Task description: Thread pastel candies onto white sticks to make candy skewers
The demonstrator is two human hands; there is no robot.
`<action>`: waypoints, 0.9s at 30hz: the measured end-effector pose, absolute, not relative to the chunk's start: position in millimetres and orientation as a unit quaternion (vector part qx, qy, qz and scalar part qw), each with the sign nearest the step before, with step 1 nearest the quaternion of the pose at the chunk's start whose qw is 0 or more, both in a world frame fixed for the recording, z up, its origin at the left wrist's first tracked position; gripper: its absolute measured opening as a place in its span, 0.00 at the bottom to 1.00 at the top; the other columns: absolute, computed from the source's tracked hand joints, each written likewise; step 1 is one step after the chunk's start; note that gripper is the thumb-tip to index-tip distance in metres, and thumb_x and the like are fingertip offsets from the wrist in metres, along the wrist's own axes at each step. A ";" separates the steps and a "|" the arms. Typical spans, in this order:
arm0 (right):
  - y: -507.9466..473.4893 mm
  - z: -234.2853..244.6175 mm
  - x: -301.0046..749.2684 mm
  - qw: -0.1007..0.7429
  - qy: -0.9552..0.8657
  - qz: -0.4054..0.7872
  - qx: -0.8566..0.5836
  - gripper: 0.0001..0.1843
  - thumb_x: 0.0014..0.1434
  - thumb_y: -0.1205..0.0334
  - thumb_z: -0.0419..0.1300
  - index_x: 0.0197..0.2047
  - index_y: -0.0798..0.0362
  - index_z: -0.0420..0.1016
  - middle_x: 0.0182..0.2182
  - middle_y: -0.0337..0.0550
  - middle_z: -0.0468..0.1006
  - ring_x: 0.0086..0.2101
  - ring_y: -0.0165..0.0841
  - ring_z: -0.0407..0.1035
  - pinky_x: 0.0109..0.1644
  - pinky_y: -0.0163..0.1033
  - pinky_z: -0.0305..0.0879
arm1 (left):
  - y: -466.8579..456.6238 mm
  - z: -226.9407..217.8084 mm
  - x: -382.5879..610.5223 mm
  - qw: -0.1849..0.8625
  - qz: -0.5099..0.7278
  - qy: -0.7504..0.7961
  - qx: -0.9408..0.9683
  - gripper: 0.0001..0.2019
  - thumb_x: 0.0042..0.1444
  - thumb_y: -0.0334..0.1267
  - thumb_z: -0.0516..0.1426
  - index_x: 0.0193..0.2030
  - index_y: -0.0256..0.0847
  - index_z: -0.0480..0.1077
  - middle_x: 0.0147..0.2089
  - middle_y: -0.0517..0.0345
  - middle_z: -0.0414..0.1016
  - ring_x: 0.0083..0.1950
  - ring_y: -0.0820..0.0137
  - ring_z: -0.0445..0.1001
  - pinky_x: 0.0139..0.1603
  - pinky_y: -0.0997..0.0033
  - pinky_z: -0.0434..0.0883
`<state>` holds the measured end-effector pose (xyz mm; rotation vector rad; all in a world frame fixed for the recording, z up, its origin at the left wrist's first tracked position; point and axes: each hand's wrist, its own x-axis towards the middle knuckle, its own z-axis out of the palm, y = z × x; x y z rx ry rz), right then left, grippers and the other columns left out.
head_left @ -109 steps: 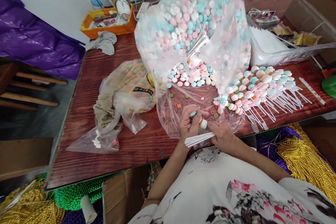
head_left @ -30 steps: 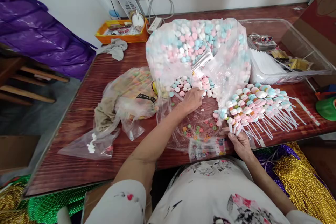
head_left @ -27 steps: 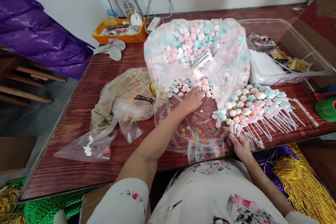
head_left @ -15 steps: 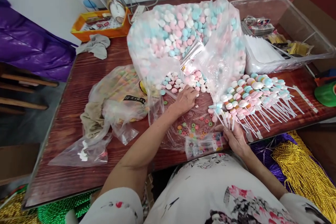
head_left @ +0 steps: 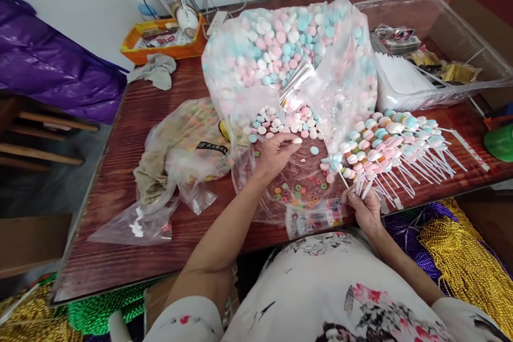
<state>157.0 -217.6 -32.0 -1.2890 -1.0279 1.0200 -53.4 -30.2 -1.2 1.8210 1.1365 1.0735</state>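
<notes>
My left hand pinches a white candy between thumb and fingertips, just in front of a loose heap of pink, white and blue candies. My right hand is closed around several white sticks near the table's front edge. Their upper ends carry pastel candies. Beside it lies a pile of finished-looking candy sticks, stacked with the sticks pointing toward me. Small coloured rings are scattered on clear plastic between my hands. One blue candy lies apart from the heap.
A big clear bag of pastel candies fills the back middle. Left of it are a bag of coloured rings and an orange tray. A clear plastic bin stands back right. Tasselled cords hang below the table edge.
My left hand has drawn back slightly from the candy heap with a white candy in its fingers. A blue candy now lies apart from the heap. My right hand keeps the sticks.
</notes>
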 end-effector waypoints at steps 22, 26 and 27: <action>-213.0 -44.4 155.2 0.587 -0.461 0.418 -0.518 0.09 0.66 0.55 0.55 0.36 0.50 0.70 0.22 0.33 0.66 0.22 0.27 0.58 0.27 0.35 0.55 | -37.8 -12.0 -24.0 0.081 0.155 0.340 0.924 0.08 0.63 0.34 0.52 0.36 0.37 0.72 0.40 0.48 0.76 0.45 0.60 0.71 0.52 0.58 0.67; -218.6 -41.5 153.5 0.601 -0.451 0.406 -0.520 0.09 0.66 0.56 0.55 0.37 0.50 0.71 0.21 0.33 0.64 0.22 0.28 0.56 0.27 0.36 0.55 | -38.8 -10.9 -18.5 0.082 0.141 0.371 0.914 0.08 0.63 0.33 0.51 0.40 0.38 0.71 0.42 0.49 0.76 0.45 0.61 0.71 0.53 0.58 0.66; -220.2 -39.5 152.6 0.611 -0.441 0.405 -0.518 0.09 0.66 0.55 0.55 0.38 0.50 0.71 0.21 0.33 0.64 0.22 0.28 0.56 0.27 0.36 0.55 | -38.9 -10.2 -16.0 0.077 0.136 0.373 0.914 0.08 0.63 0.32 0.51 0.42 0.37 0.71 0.43 0.48 0.76 0.46 0.60 0.71 0.53 0.58 0.67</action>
